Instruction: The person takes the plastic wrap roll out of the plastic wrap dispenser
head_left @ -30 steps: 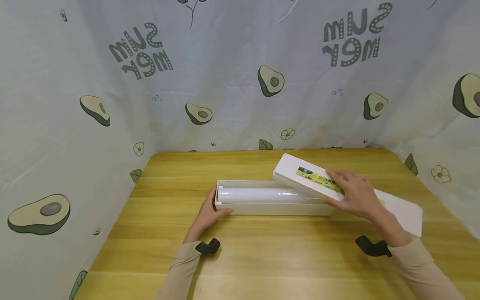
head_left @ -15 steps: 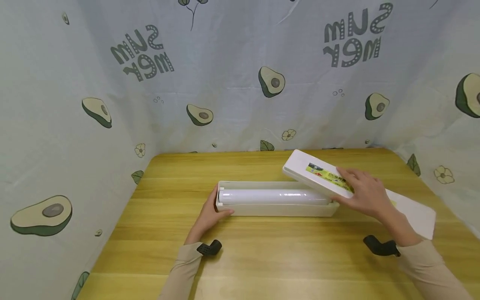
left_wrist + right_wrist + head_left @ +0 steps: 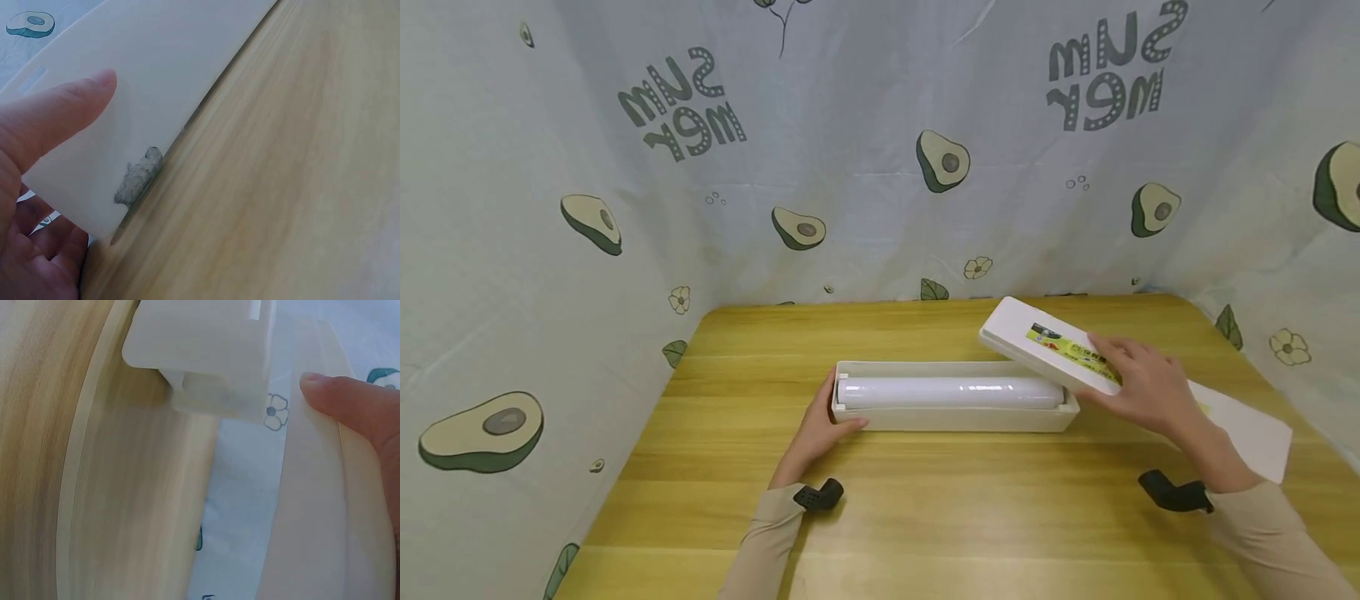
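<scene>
A long white plastic cling film box (image 3: 955, 420) stands uncovered on the wooden table. Inside it lies a shiny white roll of film (image 3: 951, 392), running from end to end. My left hand (image 3: 815, 429) grips the box's left end, its thumb (image 3: 69, 109) against the front wall and the other fingers round the end. My right hand (image 3: 1146, 396) holds the white box lid (image 3: 1240, 421), which bears a green and yellow label (image 3: 1075, 352). The lid slants above the box's right end, overlapping its back corner in the head view. In the right wrist view, the thumb lies along the lid (image 3: 306, 500).
The wooden table (image 3: 955, 508) reaches back to a hanging cloth (image 3: 865, 150) printed with avocados. Cloth also closes off both sides. A rough grey patch (image 3: 139, 177) marks the box's front wall near its lower edge. Each wrist wears a black camera mount (image 3: 820, 495).
My right hand has carried the lid to the right, uncovering the right end of the roll and box. The left hand and the box have stayed in place.
</scene>
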Available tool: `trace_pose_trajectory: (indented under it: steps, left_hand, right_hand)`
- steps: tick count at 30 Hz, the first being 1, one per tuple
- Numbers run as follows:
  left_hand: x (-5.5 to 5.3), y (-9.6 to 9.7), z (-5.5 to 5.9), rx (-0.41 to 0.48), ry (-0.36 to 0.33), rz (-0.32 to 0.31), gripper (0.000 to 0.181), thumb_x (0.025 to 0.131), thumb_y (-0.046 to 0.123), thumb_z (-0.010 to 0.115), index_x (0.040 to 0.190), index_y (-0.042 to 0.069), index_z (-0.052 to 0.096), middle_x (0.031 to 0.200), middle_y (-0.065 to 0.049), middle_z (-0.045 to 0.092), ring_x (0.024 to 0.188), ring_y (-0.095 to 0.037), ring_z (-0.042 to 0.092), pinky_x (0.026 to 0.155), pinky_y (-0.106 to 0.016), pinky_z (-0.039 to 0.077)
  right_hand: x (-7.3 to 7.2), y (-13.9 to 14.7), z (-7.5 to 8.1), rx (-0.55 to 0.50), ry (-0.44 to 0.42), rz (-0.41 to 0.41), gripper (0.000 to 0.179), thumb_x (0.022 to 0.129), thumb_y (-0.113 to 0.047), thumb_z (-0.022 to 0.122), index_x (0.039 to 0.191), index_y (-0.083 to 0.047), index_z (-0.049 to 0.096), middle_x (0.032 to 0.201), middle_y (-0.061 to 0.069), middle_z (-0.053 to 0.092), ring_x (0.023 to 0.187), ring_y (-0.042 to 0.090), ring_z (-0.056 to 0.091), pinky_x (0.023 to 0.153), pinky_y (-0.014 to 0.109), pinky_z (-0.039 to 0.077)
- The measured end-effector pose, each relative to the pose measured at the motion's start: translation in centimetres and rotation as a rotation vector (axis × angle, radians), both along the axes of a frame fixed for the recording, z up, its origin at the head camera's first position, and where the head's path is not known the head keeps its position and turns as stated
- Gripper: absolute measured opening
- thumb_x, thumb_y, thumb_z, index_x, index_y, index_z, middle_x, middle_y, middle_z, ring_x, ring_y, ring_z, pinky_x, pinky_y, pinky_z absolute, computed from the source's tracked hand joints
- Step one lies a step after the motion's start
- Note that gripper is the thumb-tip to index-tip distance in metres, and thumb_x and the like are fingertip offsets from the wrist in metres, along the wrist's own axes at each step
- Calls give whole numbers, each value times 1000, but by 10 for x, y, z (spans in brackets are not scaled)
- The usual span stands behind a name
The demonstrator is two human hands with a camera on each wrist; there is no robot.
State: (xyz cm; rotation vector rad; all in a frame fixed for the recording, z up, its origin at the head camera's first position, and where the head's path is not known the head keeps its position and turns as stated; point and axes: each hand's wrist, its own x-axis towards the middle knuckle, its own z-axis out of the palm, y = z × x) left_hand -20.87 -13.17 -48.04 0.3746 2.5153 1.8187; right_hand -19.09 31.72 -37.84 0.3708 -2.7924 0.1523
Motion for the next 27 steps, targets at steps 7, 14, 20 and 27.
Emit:
trace_pose_trajectory:
  steps: [7,14,20,27]
  left_hand:
    - [2,1,6,23,-42,-1,100,75,6,77,151,9,13,147,-18,36,127,-30,42,106,-42,35]
    - [15,3,30,25,-55,-21,98,77,5,75,151,5,11,149,-21,32,131,-32,38,109,-46,32]
    - [14,4,29,22,-46,-19,99,76,5,75,151,4,10,149,-21,32,129,-33,40,108,-47,33]
    - [14,3,29,18,-40,-21,98,76,4,75,151,4,11,147,-21,35,127,-32,42,106,-45,35]
  right_hand:
    - [0,4,-1,0,3,-11,94,72,-57,70,145,-11,35,125,28,51,109,49,46,76,67,37]
    - [0,11,-3,0,2,-34,94,70,-57,71,143,-8,37,124,28,51,108,48,45,76,68,36]
    - [2,15,-2,-1,4,-57,93,72,-56,69,143,-7,37,124,29,50,108,49,45,74,67,36]
    - [3,19,-3,-17,6,-68,93,72,-54,70,144,-7,35,123,29,50,105,50,44,73,66,35]
